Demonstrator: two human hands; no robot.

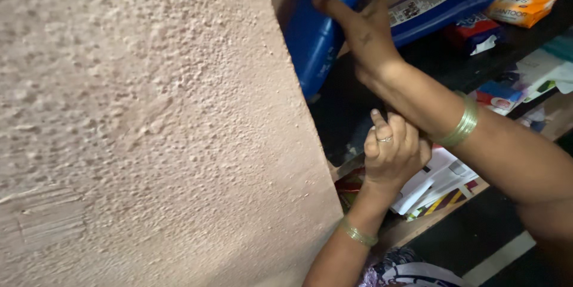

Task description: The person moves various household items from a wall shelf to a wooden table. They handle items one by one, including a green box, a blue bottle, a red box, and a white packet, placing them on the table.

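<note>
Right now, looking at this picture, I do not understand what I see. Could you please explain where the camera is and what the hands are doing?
The camera sits on a person's head and looks down at their own bare hands. A rough pink wall fills the left side. The right hand reaches up and has its grip on a big blue bottle on a dark shelf. The left hand is curled closed near the right forearm, above white boxes. Small packets, one orange, lie further along the shelf.

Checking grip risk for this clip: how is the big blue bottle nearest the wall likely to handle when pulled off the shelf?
The blue bottle looks like rigid, glossy plastic, so probably stiff and somewhat slippery. It is bulky beside the right hand on it, so likely heavy if full. It leans tilted against the textured wall, so it may tip when released.
</note>
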